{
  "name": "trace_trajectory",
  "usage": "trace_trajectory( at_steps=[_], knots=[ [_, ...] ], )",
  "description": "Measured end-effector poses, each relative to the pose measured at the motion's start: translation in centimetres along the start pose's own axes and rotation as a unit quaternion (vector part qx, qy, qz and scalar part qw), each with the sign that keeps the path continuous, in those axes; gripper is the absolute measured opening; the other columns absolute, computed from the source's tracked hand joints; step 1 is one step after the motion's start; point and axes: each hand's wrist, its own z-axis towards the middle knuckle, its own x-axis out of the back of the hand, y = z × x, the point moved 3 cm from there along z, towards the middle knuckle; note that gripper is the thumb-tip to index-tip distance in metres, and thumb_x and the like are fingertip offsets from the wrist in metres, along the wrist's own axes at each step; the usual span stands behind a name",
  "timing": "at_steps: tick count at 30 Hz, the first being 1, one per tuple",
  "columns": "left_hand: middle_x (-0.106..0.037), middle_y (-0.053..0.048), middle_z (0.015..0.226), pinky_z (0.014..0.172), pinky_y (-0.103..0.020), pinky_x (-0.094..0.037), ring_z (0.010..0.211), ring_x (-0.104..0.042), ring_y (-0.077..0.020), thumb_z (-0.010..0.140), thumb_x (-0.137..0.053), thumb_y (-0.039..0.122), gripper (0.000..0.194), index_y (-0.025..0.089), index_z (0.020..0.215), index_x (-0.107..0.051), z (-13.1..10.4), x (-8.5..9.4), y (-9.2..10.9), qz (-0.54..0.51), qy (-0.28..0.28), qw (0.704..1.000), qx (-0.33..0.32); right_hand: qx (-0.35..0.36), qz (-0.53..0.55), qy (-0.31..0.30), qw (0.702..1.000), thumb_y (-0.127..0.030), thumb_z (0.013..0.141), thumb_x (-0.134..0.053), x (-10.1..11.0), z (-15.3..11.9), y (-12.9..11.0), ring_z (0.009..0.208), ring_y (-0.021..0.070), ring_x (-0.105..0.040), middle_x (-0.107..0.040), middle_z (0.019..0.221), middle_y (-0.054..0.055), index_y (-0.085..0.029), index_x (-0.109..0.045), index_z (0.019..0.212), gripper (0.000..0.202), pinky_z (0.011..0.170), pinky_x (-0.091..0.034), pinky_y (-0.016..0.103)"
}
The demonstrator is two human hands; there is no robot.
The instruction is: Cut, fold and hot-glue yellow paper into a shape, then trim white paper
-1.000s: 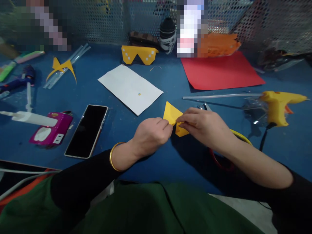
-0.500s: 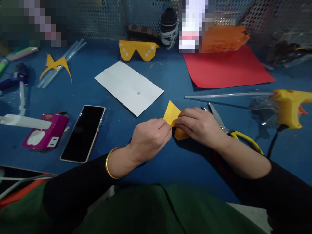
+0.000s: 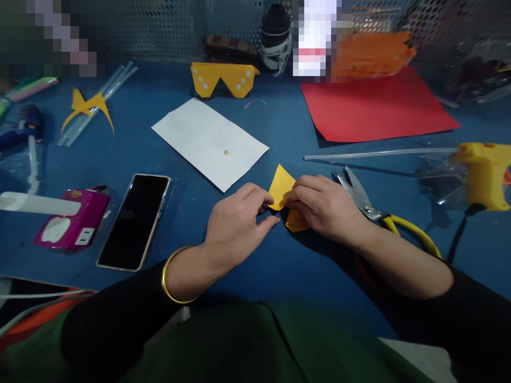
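A small folded piece of yellow paper [image 3: 280,186] is pinched in my right hand [image 3: 329,207], whose fingers cover its middle; one pointed end rises to the left, the other shows below. My left hand [image 3: 237,226] is at the paper's left edge, thumb and forefinger apart, with a fingertip close to it or touching it. Scissors [image 3: 369,207] with yellow handles lie open beside my right hand, partly under the forearm. Beyond my left hand lies a white sheet [image 3: 207,143] with a tiny coloured bit on it.
A yellow paper cut-out with pale squares [image 3: 223,80] stands at the back. Red paper [image 3: 379,109] lies back right, near a yellow glue gun [image 3: 483,175] with a clear stick. At left are a phone [image 3: 133,221], a magenta power adapter [image 3: 74,218] and yellow paper scraps [image 3: 88,106].
My left thumb and forefinger have opened from their pinch, and that hand has drawn slightly back to the left. The right hand still grips the yellow paper in nearly the same place.
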Motion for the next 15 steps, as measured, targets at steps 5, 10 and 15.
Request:
trace_trajectory(
  at_steps=[5,10,15],
  knots=[
    [-0.072,-0.001,0.089,0.065,-0.027,-0.046,0.079,-0.067,-0.0162,0.083,-0.074,0.019,0.005,0.018,0.086,-0.069,0.07,-0.48,0.21,0.030,0.015,0.999,-0.036,0.012,0.011,0.013,1.000,-0.011,0.095,-0.049,0.00,-0.05,0.01,0.073,0.0188,-0.059,-0.066,0.082,0.007,-0.014,-0.069,0.089,0.021,0.067,-0.041,0.032],
    [-0.072,-0.001,0.086,0.065,-0.027,-0.045,0.078,-0.067,-0.0154,0.091,-0.064,0.018,0.011,0.018,0.081,-0.070,0.06,-0.76,0.35,0.043,0.047,0.996,-0.058,0.013,0.000,0.018,1.000,-0.013,0.096,-0.047,0.03,-0.06,-0.08,0.072,0.0196,-0.058,-0.066,0.082,0.008,-0.014,-0.069,0.089,0.023,0.066,-0.040,0.033],
    [-0.071,-0.004,0.085,0.066,-0.030,-0.044,0.080,-0.065,-0.0179,0.094,-0.062,0.023,0.015,0.017,0.082,-0.069,0.39,-0.95,0.03,0.052,0.014,0.998,-0.019,-0.033,-0.008,-0.004,0.999,-0.015,0.096,-0.048,0.08,0.05,-0.20,0.070,0.0197,-0.058,-0.067,0.084,0.009,-0.014,-0.069,0.090,0.021,0.067,-0.041,0.034]
  ],
)
